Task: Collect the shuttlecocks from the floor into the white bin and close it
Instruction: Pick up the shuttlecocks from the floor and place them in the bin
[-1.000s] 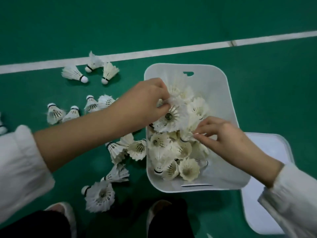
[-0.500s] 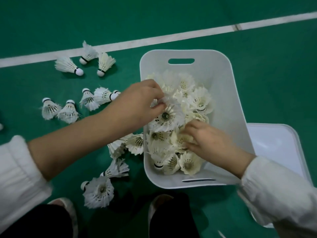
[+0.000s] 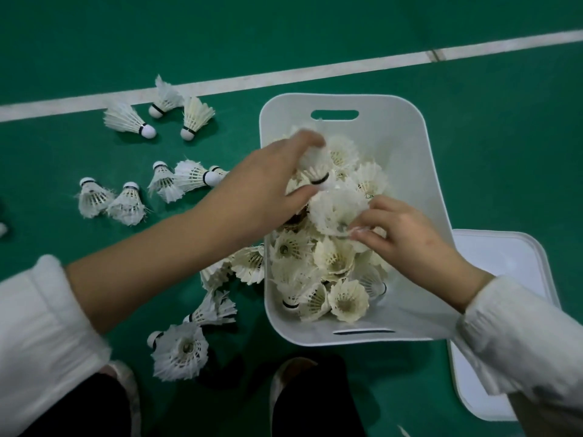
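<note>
Head view: left hand (image 3: 265,190) grips a white feathered shuttlecock (image 3: 317,167), right hand (image 3: 407,234) pinches a second shuttlecock (image 3: 334,212); both are best released low inside the white plastic bin (image 3: 410,146).

A heap of shuttlecocks (image 3: 334,260) lies in the bin (image 3: 421,171). Loose shuttlecocks (image 3: 126,200) lie on the floor (image 3: 489,146) left of it; the lid (image 3: 508,266) lies right.
</note>
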`<state>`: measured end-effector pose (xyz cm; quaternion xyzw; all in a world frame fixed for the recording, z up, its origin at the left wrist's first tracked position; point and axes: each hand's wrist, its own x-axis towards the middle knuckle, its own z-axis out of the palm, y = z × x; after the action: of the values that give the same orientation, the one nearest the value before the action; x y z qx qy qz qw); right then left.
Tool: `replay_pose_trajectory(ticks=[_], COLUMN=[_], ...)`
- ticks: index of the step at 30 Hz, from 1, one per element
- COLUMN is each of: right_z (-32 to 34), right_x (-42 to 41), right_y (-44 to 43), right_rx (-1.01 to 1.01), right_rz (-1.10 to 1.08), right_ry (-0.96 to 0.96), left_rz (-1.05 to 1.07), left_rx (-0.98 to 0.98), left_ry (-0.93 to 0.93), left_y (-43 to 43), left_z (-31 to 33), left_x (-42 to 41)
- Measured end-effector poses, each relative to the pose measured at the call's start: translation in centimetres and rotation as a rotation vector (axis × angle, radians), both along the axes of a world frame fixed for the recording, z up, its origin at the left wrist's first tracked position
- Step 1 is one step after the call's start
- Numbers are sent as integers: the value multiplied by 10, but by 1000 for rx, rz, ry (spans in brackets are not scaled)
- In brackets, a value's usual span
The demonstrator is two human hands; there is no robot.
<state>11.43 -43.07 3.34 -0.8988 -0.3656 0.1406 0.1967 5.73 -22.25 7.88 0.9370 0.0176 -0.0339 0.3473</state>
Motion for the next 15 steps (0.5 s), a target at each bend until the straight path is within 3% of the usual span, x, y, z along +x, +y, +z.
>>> replay_pose_trajectory(ticks=[3, 9, 13, 15], right_z=[-13, -34, -25, -6], right_x=[-7, -20, -18, -14], right_y=[-7, 4, 11, 9], right_rx=[-82, -331, -355, -244], right_rz=[55, 104, 61, -5], right_ry=[8, 34, 21, 68], left_rz=[30, -98, -108, -119], left_rx=[-40, 71, 87, 72], left_ry=[-20, -110, -126, -116], left_y=[5, 6, 3, 2], left_z=[3, -15, -24, -25], left_x=[-3, -10, -15, -17])
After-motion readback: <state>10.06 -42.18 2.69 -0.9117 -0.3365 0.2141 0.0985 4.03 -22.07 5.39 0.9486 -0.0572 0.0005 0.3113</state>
